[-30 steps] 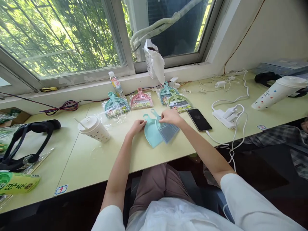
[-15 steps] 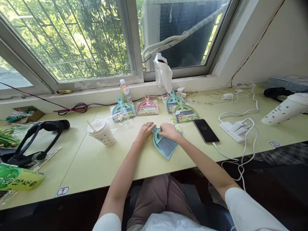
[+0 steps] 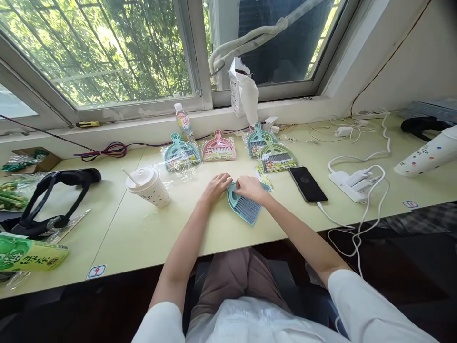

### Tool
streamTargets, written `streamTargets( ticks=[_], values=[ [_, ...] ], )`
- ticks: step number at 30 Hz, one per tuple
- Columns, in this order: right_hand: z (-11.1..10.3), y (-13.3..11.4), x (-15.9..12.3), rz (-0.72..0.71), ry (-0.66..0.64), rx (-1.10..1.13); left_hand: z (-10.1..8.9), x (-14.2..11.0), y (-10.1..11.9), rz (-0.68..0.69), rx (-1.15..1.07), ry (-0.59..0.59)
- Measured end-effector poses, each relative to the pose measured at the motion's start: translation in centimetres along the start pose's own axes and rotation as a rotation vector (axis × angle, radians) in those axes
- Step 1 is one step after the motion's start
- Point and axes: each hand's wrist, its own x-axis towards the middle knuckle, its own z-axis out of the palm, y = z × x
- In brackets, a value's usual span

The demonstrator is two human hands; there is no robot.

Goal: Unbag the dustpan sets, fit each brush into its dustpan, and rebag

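Observation:
A light-blue dustpan lies on the table in front of me, its wide edge pointing toward me. Nested in it is a small brush with grey bristles. My left hand rests at the dustpan's handle end, fingertips closed on it. From the right, my right hand has its fingers curled round the brush handle, which they largely cover. A printed yellow-green card lies just behind my right hand.
Wrapped dustpan sets in blue, pink and green line the back. A lidded cup stands left. Rightward are a phone and a power strip with loose cables. A headset sits far left.
The view has shifted slightly, so the table appears higher. Both hands stay at the dustpan and brush, whose position relative to each other looks almost the same.

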Motion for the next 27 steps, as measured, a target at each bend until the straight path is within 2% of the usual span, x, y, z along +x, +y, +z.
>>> streamTargets(
  ticks=[4, 10, 16, 18, 20, 22, 23, 24, 26, 27],
  values=[
    [-0.2, 0.4, 0.0, 0.003, -0.023, 0.043, 0.3, -0.3, -0.1, -0.059, -0.133, -0.06],
    [-0.6, 0.4, -0.1, -0.021, -0.048, 0.046, 0.8, -0.5, -0.3, -0.186, -0.421, -0.028],
    [0.9, 0.5, -0.1, 0.013, 0.021, 0.091, 1.0, -0.3, -0.1, -0.246, -0.462, 0.0],
    [1.4, 0.7, 0.1, 0.038, 0.077, 0.174, 0.7, 0.1, 0.3, -0.277, -0.441, 0.087],
    [1.5, 0.9, 0.7, 0.072, 0.152, 0.287, 0.2, 0.6, 0.5, -0.357, -0.453, 0.273],
    [1.1, 0.9, 1.7, 0.117, 0.249, 0.392, -0.4, 1.1, 0.6, -0.513, -0.621, 0.429],
    [0.8, 0.9, 2.2, 0.138, 0.301, 0.43, -0.6, 1.3, 0.7, -0.596, -0.781, 0.413],
    [0.5, 0.8, 2.8, 0.15, 0.344, 0.459, -0.8, 1.4, 0.7, -0.663, -0.968, 0.325],
    [0.2, 0.8, 3.6, 0.132, 0.38, 0.489, -0.9, 1.4, 0.8, -0.72, -1.3, 0.058],
    [0.2, 0.9, 3.9, 0.112, 0.383, 0.497, -0.8, 1.4, 0.8, -0.72, -1.4, -0.038]
  ],
)
